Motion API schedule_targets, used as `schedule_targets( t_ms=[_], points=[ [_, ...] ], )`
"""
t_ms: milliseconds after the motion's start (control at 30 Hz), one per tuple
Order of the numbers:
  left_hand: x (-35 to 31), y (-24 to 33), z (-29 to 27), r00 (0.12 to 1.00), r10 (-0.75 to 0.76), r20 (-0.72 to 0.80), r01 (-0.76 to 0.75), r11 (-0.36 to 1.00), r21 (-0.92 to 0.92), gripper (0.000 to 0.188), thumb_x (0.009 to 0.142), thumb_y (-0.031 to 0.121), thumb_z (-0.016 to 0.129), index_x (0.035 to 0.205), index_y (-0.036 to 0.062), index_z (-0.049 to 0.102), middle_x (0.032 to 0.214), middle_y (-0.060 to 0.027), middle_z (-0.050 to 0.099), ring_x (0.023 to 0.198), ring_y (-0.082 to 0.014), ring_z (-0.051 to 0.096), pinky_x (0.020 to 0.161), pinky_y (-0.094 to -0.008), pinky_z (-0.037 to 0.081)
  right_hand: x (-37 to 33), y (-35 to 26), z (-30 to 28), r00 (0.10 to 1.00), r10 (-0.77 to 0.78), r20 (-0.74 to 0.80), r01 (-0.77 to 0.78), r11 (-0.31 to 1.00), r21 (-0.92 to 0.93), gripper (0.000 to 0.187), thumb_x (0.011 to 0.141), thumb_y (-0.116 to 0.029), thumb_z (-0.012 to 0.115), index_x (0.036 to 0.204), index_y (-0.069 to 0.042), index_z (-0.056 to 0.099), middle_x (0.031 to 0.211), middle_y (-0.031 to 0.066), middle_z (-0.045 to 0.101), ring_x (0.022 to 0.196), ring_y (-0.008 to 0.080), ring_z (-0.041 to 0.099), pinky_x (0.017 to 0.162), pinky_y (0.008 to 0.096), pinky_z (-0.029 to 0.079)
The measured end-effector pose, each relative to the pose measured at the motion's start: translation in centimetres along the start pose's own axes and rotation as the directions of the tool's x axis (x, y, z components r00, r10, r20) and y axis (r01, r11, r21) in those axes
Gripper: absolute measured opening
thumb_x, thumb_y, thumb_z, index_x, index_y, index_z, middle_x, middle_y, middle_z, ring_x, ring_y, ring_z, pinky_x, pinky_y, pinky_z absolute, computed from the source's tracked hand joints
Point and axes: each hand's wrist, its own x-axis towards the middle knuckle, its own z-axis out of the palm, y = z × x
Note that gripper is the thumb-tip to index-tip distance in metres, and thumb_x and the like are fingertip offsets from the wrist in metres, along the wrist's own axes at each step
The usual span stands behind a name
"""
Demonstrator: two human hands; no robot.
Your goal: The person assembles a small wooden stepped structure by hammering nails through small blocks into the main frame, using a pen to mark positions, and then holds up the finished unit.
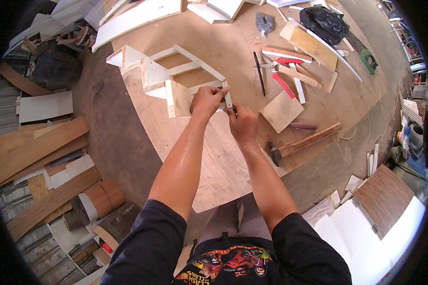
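Observation:
A small white wooden frame (198,66) with stepped panels lies on the plywood board. My left hand (207,100) is closed at the frame's near right corner, with thumb and fingers pinching a short white strip (228,96). Dark dots show near that strip's ends. At the strip's lower end, the fingertips of my right hand (243,122) are pressed together. Whatever they pinch is too small or hidden to make out. To the right of my right hand lies a hammer (309,141) with a wooden handle, its dark head toward me.
On the plywood board (214,175) lie red-handled snips (283,85), a black pencil-like stick (259,73), a square wood piece (281,113), a black plastic bag (324,23) and a green tool (368,61). Wood offcuts (43,152) heap up at left; white panels (352,237) lie lower right.

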Motion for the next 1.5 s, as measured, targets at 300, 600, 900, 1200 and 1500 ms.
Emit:
schedule_targets(
  t_ms=[300,600,900,1200,1500],
  points=[
    [-1.6,1.1,-0.6,0.999,-0.001,-0.036,0.001,1.000,0.003,0.050,0.091,0.055,0.073,0.097,0.0054,0.083,0.084,-0.0084,0.078,0.075,-0.0166,0.071,0.073,-0.0354,0.053,-4.7,1.1,-12.8,0.963,-0.241,0.124,0.265,0.933,-0.245,0.026,0.076,-0.011,0.074,0.102,-0.006,0.069,0.103,0.0145,0.068,0.100,0.0364,0.065,0.083,0.0468,0.054],
    [-1.6,2.2,-1.0,0.995,-0.095,-0.010,0.096,0.988,0.120,0.049,0.088,0.061,0.072,0.099,0.0148,0.084,0.089,-0.0055,0.080,0.082,-0.0227,0.074,0.079,-0.0387,0.055,-6.7,7.0,-21.6,0.886,-0.286,0.366,0.445,0.747,-0.493,0.054,0.063,-0.011,0.078,0.116,-0.011,0.068,0.111,0.0090,0.066,0.114,0.0329,0.059,0.103,0.0500,0.045],
    [-1.7,1.9,-0.8,0.996,-0.074,-0.041,0.078,0.992,0.099,0.050,0.087,0.065,0.071,0.100,0.0184,0.084,0.091,-0.0070,0.079,0.085,-0.0260,0.075,0.081,-0.0419,0.057,-6.8,4.9,-19.5,0.912,-0.205,0.356,0.319,0.899,-0.299,0.048,0.077,-0.014,0.081,0.122,-0.010,0.064,0.110,0.0121,0.069,0.102,0.0356,0.065,0.095,0.0487,0.049],
    [-1.7,1.8,-0.8,0.998,-0.065,-0.017,0.066,0.995,0.080,0.051,0.087,0.066,0.070,0.096,0.0177,0.084,0.088,-0.0084,0.079,0.085,-0.0279,0.075,0.081,-0.0431,0.057,-2.9,-5.0,-11.0,0.936,0.245,0.255,-0.279,0.954,0.107,0.030,0.097,-0.015,0.067,0.119,0.003,0.058,0.099,0.0248,0.066,0.083,0.0407,0.064,0.076,0.0433,0.051],
    [-2.0,1.9,-0.7,0.998,-0.052,-0.041,0.056,0.994,0.094,0.049,0.088,0.065,0.070,0.100,0.0191,0.083,0.084,-0.0073,0.078,0.087,-0.0275,0.075,0.081,-0.0446,0.056,-5.2,-2.8,-10.6,0.981,-0.127,0.147,0.129,0.992,0.000,0.053,0.098,-0.004,0.064,0.147,0.008,0.047,0.119,0.0359,0.065,0.111,0.0500,0.066,0.090,0.0492,0.054]
  ],
)
